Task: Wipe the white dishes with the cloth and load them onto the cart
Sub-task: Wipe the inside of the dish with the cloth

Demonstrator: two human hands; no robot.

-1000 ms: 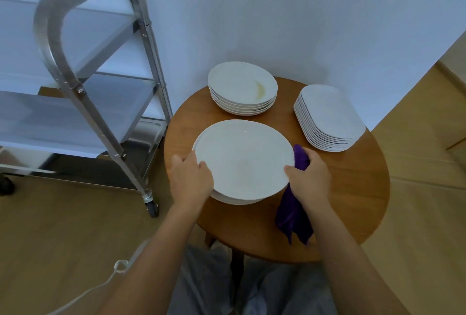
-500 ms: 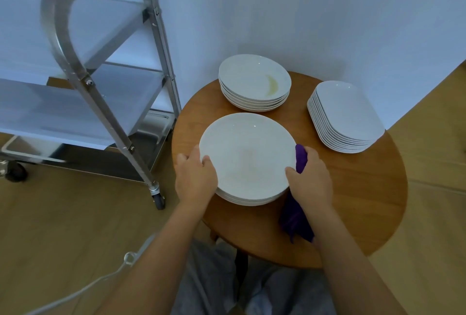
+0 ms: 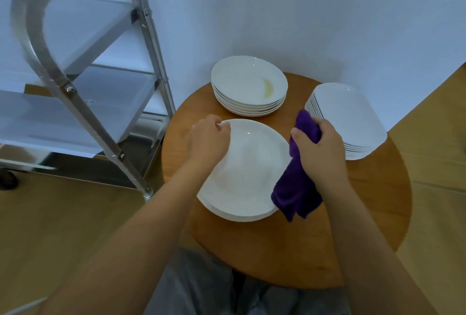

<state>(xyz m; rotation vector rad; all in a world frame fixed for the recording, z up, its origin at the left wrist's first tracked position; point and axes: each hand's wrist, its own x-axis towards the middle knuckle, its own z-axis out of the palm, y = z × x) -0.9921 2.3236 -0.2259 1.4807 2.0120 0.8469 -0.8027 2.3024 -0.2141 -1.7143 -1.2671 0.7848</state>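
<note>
- While the left hand [image 3: 208, 138] pinches the far-left rim of the top plate [image 3: 248, 163], fingers curled onto its edge, I judge the step in hand to be wiping that plate.
- I see the right hand [image 3: 321, 148] with its fingers clamped round the purple cloth [image 3: 296, 188], which hangs over the plate's right edge.
- To do this well, I would keep the rim pinned and sweep the cloth from centre outward, covering the faint smear near the middle (barely visible to me).
- I would lift only the top plate afterwards; the one beneath could drag along.
- Count, round table [image 3: 365, 213]: three stacks of white dishes.
- Near stack: at least two plates; I cannot tell more.
- Far stack of bowls [image 3: 248, 85]: about six, the top one stained yellow.
- Right stack of oblong plates [image 3: 350, 117]: roughly ten edges, uncertain.
- One cloth; one steel cart [image 3: 83, 102], left of the table, with no dishes visible on its shelves.
</note>
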